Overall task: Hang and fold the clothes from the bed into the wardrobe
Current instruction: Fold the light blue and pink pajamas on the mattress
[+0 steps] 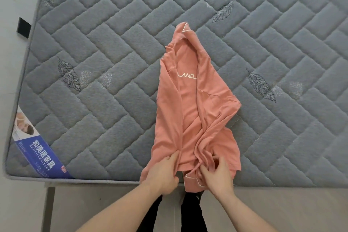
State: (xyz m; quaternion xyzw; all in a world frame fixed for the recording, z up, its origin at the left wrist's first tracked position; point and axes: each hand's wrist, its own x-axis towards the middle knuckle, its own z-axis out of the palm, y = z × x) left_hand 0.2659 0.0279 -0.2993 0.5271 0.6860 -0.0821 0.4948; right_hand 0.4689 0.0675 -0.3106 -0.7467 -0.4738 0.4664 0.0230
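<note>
Fingers of both hands, left hand (163,174) and right hand (216,174), pinch the pink shirt (190,111) on the mattress (105,73).

Bare quilted mattress (116,73) lies open all around the crumpled pink garment (190,103).

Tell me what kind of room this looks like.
Probably a bedroom: a bare grey quilted mattress with a blue maker's label at its corner, and a salmon-pink garment spread on it.
</note>
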